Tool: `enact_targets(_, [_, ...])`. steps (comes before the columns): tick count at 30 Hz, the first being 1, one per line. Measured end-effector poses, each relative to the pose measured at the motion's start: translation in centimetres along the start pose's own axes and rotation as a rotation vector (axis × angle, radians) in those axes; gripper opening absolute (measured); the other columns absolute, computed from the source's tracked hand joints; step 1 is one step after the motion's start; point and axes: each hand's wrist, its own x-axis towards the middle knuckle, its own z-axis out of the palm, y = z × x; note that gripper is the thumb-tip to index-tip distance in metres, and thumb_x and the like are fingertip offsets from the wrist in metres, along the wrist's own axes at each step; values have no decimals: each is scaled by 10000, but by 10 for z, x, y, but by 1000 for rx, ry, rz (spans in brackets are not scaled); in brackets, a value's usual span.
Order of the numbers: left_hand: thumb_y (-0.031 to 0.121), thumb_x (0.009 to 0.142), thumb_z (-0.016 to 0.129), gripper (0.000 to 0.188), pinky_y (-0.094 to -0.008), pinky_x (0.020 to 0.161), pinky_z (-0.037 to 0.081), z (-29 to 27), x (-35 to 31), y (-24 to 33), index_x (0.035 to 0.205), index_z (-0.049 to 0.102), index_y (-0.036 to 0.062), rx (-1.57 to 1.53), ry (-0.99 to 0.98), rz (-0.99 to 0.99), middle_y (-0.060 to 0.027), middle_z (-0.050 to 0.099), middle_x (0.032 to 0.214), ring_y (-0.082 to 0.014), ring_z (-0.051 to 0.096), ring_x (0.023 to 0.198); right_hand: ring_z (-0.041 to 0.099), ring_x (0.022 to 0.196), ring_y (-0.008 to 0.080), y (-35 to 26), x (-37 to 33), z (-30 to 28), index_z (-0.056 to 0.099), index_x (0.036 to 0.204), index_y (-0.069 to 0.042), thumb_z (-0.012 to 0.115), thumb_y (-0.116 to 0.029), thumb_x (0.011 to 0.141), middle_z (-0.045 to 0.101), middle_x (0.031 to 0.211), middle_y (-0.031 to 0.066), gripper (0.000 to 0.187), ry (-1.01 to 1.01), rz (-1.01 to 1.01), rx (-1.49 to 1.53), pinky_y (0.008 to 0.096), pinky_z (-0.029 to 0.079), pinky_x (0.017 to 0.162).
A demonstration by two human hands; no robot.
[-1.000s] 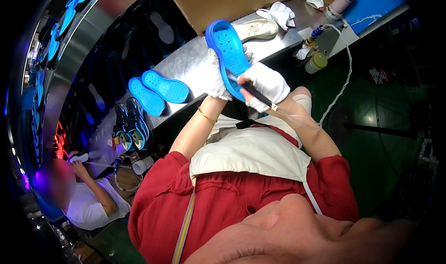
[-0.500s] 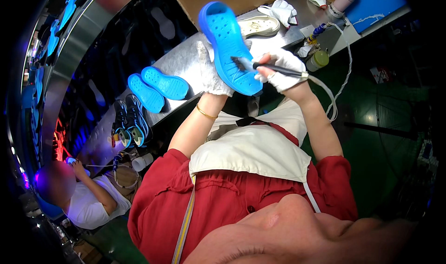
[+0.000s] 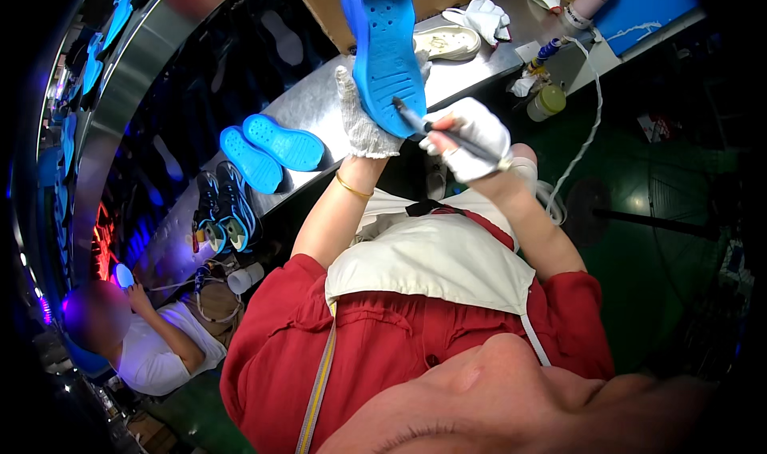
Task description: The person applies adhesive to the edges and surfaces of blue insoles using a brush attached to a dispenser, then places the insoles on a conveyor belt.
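Note:
A blue shoe sole [image 3: 387, 46], perforated at the heel end and grooved toward the other, is held up over the bench. My left hand [image 3: 366, 126], in a white knit glove, grips it from beneath, thumb along its left edge. In my right hand [image 3: 477, 138], gloved with bare fingertips, is a dark-handled brush [image 3: 411, 118] trailing a pale hose. Its dark bristles meet the sole's inner face near the lower end. Left of my hands, two more blue soles lie on the bench, one [image 3: 284, 142] beside the other [image 3: 250, 160].
Dark sneakers [image 3: 230, 210] stand on the metal bench [image 3: 319, 106] at left. Behind the held sole lie a cream shoe part [image 3: 449, 43] and a white glove [image 3: 483, 18]. A yellowish jar [image 3: 547, 102] and pink bottle [image 3: 591, 2] are at right. A co-worker [image 3: 164, 346] sits lower left.
The held sole has risen, its top now at the picture's upper edge. My right hand has moved slightly down and left, with the brush nearer the sole's lower end.

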Motion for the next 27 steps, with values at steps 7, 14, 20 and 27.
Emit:
enact_targets(7, [696,836,401,856,-510,1091,312,5,4,11,1437,307,94,50,63,-26,-189,397,1412,-343,429,1272,656,762,139,-6,11,-9,556,956,2,588,59,855,646,919,117,121,-49,234,361,252,540,696])
enact_targets(14, [674,828,442,872,-509,1070,352,-18,17,25,1416,328,41,-458,-273,-259,-219,444,1363,-382,477,1222,645,745,127,-11,4,-1,573,888,-8,609,63,828,643,855,81,100,-65,53,253,239,518,702])
enact_targets(20, [584,835,516,811,-495,1047,383,-13,26,33,1392,362,14,-260,-156,-232,-246,451,1350,-382,492,1203,663,786,146,0,-3,2,570,928,-19,610,82,825,637,896,122,149,-110,-59,170,247,535,702])
enact_targets(27, [590,840,511,830,-523,1036,389,-4,26,41,1404,336,7,-292,-186,-271,-281,422,1360,-419,493,1195,671,790,162,-13,-5,-11,571,944,6,629,68,826,669,876,126,145,-84,224,633,271,541,733])
